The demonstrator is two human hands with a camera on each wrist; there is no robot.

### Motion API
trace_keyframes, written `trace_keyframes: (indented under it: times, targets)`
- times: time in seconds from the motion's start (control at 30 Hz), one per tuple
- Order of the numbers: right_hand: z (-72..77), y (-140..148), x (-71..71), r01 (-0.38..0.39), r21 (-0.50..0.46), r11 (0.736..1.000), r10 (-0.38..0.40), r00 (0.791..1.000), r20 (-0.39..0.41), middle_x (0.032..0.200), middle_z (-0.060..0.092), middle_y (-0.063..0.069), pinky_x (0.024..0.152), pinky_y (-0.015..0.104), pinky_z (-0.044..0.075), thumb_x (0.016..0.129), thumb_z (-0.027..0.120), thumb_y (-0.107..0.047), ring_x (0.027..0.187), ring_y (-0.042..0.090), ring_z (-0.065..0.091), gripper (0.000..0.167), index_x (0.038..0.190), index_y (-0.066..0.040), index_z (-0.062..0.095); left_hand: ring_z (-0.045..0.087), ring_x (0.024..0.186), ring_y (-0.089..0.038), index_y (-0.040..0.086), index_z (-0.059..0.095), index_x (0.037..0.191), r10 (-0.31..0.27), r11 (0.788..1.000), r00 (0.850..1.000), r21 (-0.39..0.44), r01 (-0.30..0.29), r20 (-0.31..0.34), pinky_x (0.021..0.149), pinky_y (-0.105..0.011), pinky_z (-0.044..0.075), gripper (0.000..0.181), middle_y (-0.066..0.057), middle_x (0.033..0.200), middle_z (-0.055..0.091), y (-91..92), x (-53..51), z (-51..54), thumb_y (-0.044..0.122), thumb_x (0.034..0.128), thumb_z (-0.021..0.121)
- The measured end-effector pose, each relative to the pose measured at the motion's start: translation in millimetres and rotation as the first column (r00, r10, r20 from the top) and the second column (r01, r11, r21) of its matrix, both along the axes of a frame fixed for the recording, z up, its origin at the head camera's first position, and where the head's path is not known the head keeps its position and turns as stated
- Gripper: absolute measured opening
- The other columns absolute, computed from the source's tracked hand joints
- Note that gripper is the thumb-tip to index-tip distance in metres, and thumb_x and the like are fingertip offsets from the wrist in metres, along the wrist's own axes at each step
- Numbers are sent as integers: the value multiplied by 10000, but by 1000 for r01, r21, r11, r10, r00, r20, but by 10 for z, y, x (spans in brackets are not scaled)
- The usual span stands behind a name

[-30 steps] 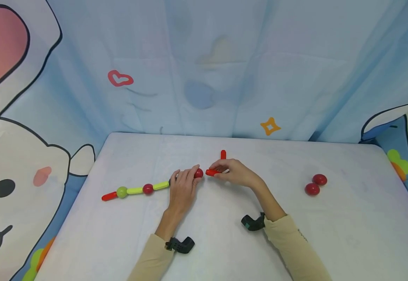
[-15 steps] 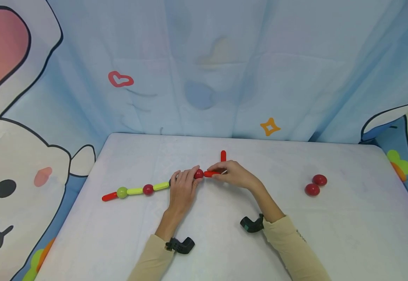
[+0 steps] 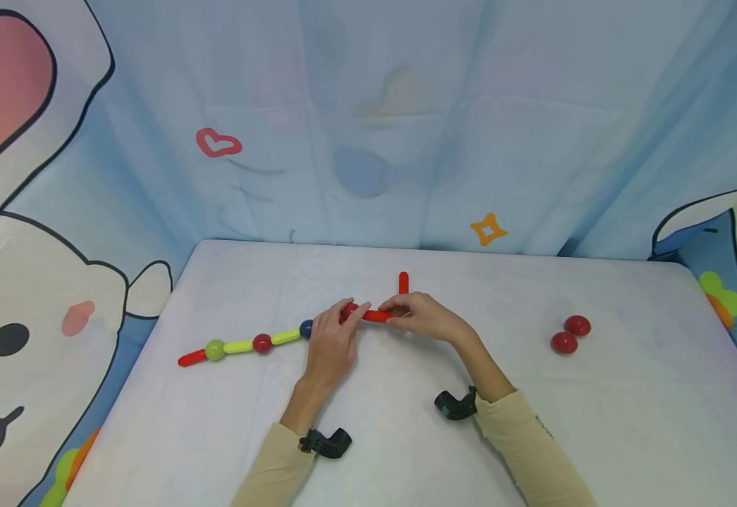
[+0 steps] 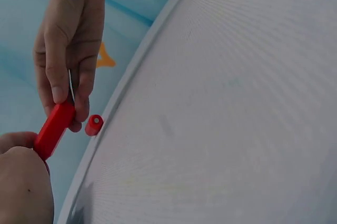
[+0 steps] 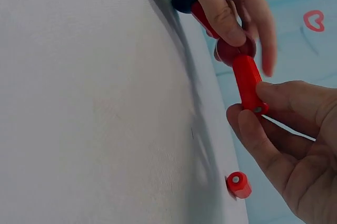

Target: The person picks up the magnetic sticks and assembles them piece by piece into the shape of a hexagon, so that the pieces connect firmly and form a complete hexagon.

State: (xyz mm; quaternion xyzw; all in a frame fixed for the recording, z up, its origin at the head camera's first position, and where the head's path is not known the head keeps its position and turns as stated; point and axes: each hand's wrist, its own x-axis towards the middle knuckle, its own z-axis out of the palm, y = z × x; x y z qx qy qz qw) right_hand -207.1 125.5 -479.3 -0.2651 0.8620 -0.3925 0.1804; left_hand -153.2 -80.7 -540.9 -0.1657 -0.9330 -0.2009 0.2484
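Observation:
A chain of sticks and balls runs from a red stick [image 3: 192,358] at the left through a green ball [image 3: 214,350], yellow-green sticks [image 3: 238,347], a red ball [image 3: 262,343] and a blue ball [image 3: 306,329]. My left hand [image 3: 332,341] covers its right part and grips the end red ball [image 5: 227,53] with thumb and fingers. Between blue and red balls, another red stick [image 5: 202,19] shows in the right wrist view. My right hand [image 3: 428,315] pinches a red stick [image 5: 246,79] by one end; its other end touches the gripped ball.
A loose red stick [image 3: 403,282] lies just beyond my right hand. Two red balls [image 3: 564,343] lie close together at the right on the white table [image 3: 647,394]. A printed blue curtain [image 3: 368,127] hangs behind the table's far edge.
The red stick in my right hand has moved left and met the red ball. The chain has shifted slightly left, exposing the blue ball, and my left index finger now reaches toward the stick.

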Motion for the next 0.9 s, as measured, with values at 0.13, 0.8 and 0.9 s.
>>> trace_keyframes:
  times: [0.13,0.8,0.9]
  targets:
    - [-14,14,-1,0,-7,1000,0,1000,26,1082,698,145,846,338,562,904,639,-74,940,213,645,301,1193,9,651,582,1143,-264,251,617,1284,23,1000,999,2,-23,27,996,-425,450,403,-82,1316,565,-6,1,-21,101,910,637]
    - [12,99,-25,-8,4,1000,8,999,32,1152,692,153,866,365,562,930,607,-103,1044,277,659,318,1227,9,626,571,1152,-229,246,636,1226,73,997,995,-4,-73,70,987,-409,439,314,-44,1313,568,0,-12,-54,220,915,669]
    - [13,141,-44,9,9,1000,-10,1000,28,1163,690,146,865,359,561,929,613,-107,1057,277,653,322,1229,8,625,574,1149,-230,247,632,1227,70,998,994,5,-70,80,994,-416,435,309,-39,1317,567,1,-12,-51,212,921,660]
